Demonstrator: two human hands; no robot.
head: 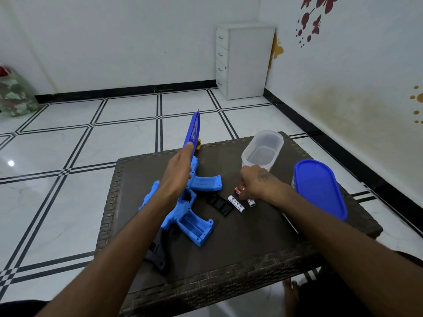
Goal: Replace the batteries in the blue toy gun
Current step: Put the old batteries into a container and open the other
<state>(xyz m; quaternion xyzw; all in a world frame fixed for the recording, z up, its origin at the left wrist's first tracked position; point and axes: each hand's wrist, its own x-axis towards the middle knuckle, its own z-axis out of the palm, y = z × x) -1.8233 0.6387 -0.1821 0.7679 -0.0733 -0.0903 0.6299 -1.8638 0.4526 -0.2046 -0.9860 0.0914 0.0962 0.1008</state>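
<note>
The blue toy gun lies on the tabletop, battery bay open and empty. The left hand holds a blue lid upright; the right hand pinches a battery, which could slip. The clear container looks empty.

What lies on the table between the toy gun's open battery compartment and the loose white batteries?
In the head view, a black battery cover lies between the battery compartment and the white batteries.
</note>
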